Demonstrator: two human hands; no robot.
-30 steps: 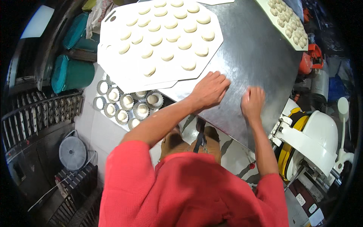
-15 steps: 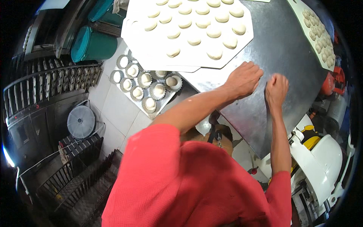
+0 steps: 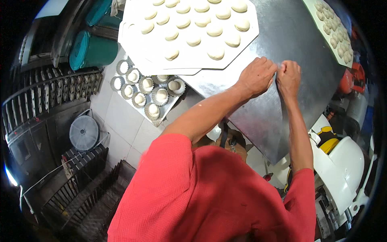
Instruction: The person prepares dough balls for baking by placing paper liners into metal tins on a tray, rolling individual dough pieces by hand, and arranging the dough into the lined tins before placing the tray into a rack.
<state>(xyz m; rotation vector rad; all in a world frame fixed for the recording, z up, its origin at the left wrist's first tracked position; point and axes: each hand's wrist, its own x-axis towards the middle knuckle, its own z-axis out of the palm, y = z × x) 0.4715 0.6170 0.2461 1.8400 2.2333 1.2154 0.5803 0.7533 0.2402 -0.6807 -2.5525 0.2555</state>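
Note:
Over the metal table (image 3: 298, 36), my left hand (image 3: 258, 76) is closed, its fingers curled down toward the surface. Close by on its right, my right hand (image 3: 288, 77) is curled into a fist, and the two nearly touch. The palms face away, so anything inside either hand is hidden. Beyond my left hand lies a white board (image 3: 238, 56) with rows of round dough balls (image 3: 216, 51) spaced apart. A second white board edge shows beneath it.
Below the table's left edge, a tray (image 3: 156, 124) holds fluted tins (image 3: 152, 111) with dough pieces. Another board of dough (image 3: 333, 32) lies at far right. Green bins (image 3: 94, 50) and a dark rack (image 3: 76, 159) stand left; a white machine (image 3: 344, 171) stands right.
My right hand has come left and slightly up, closer to my left hand. Both hands stay closed. The whole view has shifted a little, moving the boards and tray leftward in the picture.

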